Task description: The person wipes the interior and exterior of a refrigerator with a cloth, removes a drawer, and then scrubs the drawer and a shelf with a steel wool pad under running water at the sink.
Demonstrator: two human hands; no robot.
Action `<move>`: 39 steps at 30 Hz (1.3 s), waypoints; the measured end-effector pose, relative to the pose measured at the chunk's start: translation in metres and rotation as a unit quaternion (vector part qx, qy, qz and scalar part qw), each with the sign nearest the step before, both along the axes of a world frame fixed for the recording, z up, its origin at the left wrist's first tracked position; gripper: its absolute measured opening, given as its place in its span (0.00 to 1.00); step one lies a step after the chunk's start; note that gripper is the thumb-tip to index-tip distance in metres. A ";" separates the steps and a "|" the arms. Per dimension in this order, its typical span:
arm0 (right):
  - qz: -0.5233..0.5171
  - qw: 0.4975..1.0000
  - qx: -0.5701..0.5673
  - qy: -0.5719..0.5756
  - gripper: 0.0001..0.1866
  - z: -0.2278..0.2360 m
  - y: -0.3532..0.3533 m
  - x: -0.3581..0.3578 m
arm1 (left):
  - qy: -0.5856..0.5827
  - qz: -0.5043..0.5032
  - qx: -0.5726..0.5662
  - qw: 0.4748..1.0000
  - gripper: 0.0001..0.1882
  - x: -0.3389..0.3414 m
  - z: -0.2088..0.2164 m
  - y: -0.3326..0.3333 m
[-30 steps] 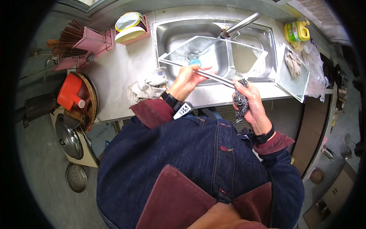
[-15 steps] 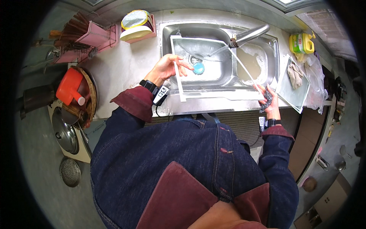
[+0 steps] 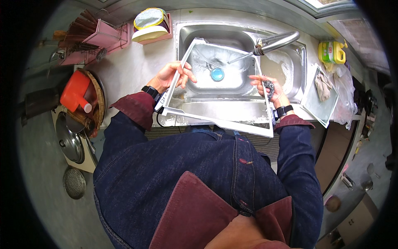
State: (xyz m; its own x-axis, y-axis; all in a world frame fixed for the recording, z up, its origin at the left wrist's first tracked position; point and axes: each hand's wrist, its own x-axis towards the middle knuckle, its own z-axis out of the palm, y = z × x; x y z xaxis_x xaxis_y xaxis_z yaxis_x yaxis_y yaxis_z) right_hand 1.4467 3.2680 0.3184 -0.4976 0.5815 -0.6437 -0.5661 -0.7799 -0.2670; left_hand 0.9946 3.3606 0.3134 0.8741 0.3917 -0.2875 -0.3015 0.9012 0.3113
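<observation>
A clear glass shelf with a white frame (image 3: 215, 121) is held tilted over the sink, its wide front bar toward me. My left hand (image 3: 171, 76) grips the left side of the frame, fingers curled over the edge onto the glass. On the right side, my right hand (image 3: 278, 92) holds the frame together with a dark wire scrubber (image 3: 268, 88). Water runs from the metal faucet (image 3: 277, 42) onto the wet glass. Through the glass shows a round blue piece (image 3: 217, 74) near the sink drain.
The double steel sink (image 3: 179, 41) has cloudy water (image 3: 271, 68) in its right basin. Right of it lie a second glass panel (image 3: 315, 99) with a grey glove (image 3: 323, 86), a plastic bag (image 3: 345, 97) and a yellow jug (image 3: 333, 52). A red dipper (image 3: 76, 93) is at left.
The shelf has turned, its front bar coming nearer to me and lower at the right. My left hand has shifted left; my right hand has moved up and left along the frame.
</observation>
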 end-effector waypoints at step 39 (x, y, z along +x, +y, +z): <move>-0.338 0.850 0.095 -0.393 0.11 0.135 -0.112 -0.113 | 0.199 0.091 0.056 0.974 0.19 0.083 0.048 -0.100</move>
State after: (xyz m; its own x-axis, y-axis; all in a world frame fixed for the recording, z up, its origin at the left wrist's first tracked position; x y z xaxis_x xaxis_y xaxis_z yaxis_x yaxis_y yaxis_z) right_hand 1.3342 3.1564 0.4531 0.5317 0.6944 -0.4848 -0.4556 -0.2480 -0.8549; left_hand 1.0781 3.2608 0.3612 0.6148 0.5788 -0.5357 -0.2886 0.7973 0.5301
